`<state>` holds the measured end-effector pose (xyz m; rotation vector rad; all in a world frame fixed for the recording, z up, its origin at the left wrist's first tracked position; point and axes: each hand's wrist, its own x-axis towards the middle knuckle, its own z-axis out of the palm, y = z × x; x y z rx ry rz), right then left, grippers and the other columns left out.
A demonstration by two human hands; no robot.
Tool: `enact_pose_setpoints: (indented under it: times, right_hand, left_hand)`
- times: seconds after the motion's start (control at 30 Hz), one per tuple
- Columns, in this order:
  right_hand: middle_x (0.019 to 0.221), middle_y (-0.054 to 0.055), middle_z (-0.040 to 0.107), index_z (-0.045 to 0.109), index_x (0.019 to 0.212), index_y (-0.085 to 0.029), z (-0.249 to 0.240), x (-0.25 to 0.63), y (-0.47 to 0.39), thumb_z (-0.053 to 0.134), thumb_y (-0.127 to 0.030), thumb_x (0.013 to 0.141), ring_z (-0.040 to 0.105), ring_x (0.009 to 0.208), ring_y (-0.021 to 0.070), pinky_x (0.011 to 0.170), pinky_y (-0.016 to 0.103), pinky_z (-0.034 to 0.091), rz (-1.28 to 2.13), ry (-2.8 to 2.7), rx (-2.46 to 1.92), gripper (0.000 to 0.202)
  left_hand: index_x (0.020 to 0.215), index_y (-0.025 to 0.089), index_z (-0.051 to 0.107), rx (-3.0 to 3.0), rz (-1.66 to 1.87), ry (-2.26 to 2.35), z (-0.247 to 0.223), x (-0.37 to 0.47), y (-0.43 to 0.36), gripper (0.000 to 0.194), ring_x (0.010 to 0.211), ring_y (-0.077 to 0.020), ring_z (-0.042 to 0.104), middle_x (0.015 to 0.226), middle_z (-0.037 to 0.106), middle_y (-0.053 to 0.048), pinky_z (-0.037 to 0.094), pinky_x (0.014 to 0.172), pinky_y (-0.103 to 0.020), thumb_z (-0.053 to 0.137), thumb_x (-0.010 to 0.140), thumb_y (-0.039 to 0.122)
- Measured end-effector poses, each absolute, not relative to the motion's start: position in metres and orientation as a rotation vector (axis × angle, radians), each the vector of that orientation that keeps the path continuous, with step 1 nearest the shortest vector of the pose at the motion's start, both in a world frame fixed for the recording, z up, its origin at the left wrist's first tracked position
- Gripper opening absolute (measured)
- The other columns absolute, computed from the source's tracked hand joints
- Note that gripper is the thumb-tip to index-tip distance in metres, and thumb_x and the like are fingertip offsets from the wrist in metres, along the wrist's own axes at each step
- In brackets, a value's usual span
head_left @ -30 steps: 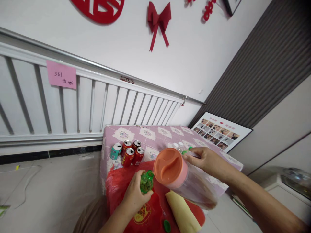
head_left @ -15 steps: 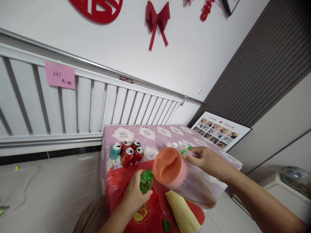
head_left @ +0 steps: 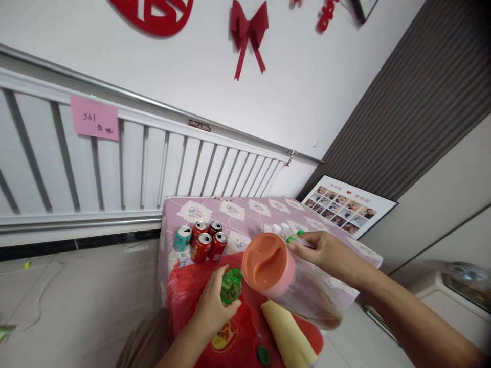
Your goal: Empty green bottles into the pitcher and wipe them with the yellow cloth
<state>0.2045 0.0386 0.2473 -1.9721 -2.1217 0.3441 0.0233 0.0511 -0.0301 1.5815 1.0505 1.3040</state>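
Observation:
My left hand [head_left: 217,302] is closed around a green bottle [head_left: 231,286], whose uncapped mouth points up. To its right, my right hand [head_left: 318,250] grips the handle of a clear pitcher [head_left: 310,296] with an orange-pink lid [head_left: 266,263]. The pitcher is tilted, its lid end toward the bottle mouth, and brownish liquid lies in its lower end. I cannot make out a stream between the two. A green cap [head_left: 263,354] lies on the red plastic bag [head_left: 184,291] below my hands, beside a folded yellow cloth [head_left: 287,332].
Several opened drink cans [head_left: 202,247] stand behind the bag on the patterned tablecloth [head_left: 259,207]. More bottles with white and green caps [head_left: 284,228] are partly hidden behind my right hand. A white radiator [head_left: 130,163] runs along the wall; a photo board [head_left: 339,209] leans at the right.

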Motion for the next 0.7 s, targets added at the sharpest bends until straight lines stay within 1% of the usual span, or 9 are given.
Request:
enact_pose_setpoints:
  times: [0.1,0.23,0.53,0.7]
  right_hand:
    - [0.057,-0.005,0.030,0.037,0.056,-0.022,0.2471,0.2045,0.0388,0.046,-0.060,0.078,0.029,0.054,0.0111,0.049,0.025,0.024,0.336,-2.118,-1.971,0.045]
    - [0.057,-0.006,0.026,0.033,0.055,-0.021,0.2471,0.2031,0.0395,0.047,-0.060,0.079,0.025,0.053,0.0103,0.047,0.025,0.021,0.334,-2.127,-1.956,0.047]
    - [0.058,-0.006,0.022,0.029,0.056,-0.022,0.2480,0.2015,0.0393,0.047,-0.058,0.079,0.023,0.054,0.0102,0.049,0.025,0.018,0.341,-2.138,-1.976,0.047]
    - [0.058,-0.006,0.023,0.031,0.056,-0.022,0.2470,0.2024,0.0404,0.047,-0.058,0.079,0.024,0.055,0.0106,0.049,0.025,0.019,0.372,-2.127,-1.980,0.045]
  left_hand:
    - [0.131,0.021,0.041,1.575,1.310,1.059,-0.0311,0.0237,0.0516,0.076,0.124,-0.0272,0.049,0.132,0.052,-0.011,0.037,0.107,-0.045,0.070,0.061,0.013]
    - [0.128,0.022,0.043,1.573,1.308,1.065,-0.0294,0.0235,0.0512,0.073,0.121,-0.0268,0.052,0.129,0.055,-0.010,0.041,0.104,-0.043,0.070,0.061,0.014]
    - [0.126,0.020,0.042,1.579,1.290,1.067,-0.0243,0.0237,0.0494,0.070,0.120,-0.0263,0.052,0.128,0.054,-0.011,0.040,0.105,-0.044,0.069,0.062,0.013]
    - [0.126,0.022,0.042,1.578,1.286,1.060,-0.0242,0.0244,0.0489,0.070,0.119,-0.0262,0.052,0.128,0.055,-0.010,0.041,0.104,-0.043,0.069,0.062,0.014]
